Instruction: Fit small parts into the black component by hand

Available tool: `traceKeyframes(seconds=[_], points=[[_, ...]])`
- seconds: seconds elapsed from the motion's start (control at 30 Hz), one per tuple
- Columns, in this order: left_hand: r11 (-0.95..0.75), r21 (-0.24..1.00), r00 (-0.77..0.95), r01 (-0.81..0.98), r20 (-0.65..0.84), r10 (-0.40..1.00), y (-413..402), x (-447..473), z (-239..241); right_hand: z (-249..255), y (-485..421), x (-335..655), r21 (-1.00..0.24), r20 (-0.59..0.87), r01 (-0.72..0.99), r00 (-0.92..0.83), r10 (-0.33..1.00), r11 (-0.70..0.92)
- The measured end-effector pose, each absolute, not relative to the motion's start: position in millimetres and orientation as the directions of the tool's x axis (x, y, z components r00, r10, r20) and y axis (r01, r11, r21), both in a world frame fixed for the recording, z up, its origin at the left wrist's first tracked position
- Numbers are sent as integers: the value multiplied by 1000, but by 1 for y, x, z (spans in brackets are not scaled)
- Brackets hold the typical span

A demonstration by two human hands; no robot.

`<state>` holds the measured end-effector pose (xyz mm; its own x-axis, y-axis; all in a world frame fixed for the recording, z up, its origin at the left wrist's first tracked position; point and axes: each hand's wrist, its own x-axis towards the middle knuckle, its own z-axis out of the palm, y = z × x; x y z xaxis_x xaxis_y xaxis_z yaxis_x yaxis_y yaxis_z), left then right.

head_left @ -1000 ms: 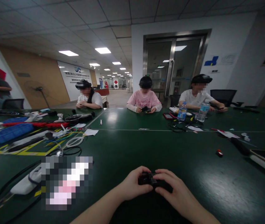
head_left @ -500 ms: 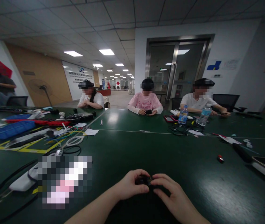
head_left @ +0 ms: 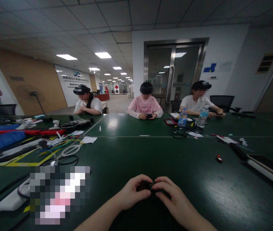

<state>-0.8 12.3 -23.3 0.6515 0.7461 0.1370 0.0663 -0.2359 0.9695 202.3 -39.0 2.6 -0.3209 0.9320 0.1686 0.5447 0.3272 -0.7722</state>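
Observation:
Low in the middle of the head view, a small dark object (head_left: 149, 186) sits between my two hands. Its kind is hard to make out, since fingers cover much of it and it blends into the dark table. My left hand (head_left: 133, 193) is curled around its left side, thumb below and fingers above. From the right, my right hand (head_left: 172, 196) has its fingertips and thumb on the object's other side. Both hands are close together, just above the near part of the green table (head_left: 117, 157).
A white power strip (head_left: 12, 200), cables (head_left: 71, 150) and a blue tray (head_left: 4, 142) lie on the left. To the right are a small red item (head_left: 218, 158) and a large flat device (head_left: 268, 170). Bottles (head_left: 182, 118) stand farther back, where several people sit.
My view has turned a little to the right, so the table and people appear farther left. Both hands stay around the dark object; the right fingers have shifted slightly on it.

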Motion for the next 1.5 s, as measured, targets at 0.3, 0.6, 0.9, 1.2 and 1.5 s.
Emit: traceKeyframes(seconds=[0.3, 0.6, 0.9, 1.2, 1.5], points=[[-249, 967, 641, 58, 155, 752, 12, 1, -22, -1, -40, 202, -763, 215, 541, -304, 928, 354], [-245, 969, 650, 17, 176, 740, 12, 2, -22, -1, -40, 202, -771, 192, 543, -300, 934, 333], [-297, 953, 658, 64, 183, 730, 12, -1, -21, -1, -40, 202, -773, 199, 538, -299, 933, 337], [-300, 953, 651, 37, 204, 731, 11, 0, -19, 1, -40, 201, -783, 200, 524, -299, 933, 336], [-304, 951, 652, 49, 200, 731, 12, -1, -21, -5, -39, 203, -784, 187, 546, -246, 951, 295]])
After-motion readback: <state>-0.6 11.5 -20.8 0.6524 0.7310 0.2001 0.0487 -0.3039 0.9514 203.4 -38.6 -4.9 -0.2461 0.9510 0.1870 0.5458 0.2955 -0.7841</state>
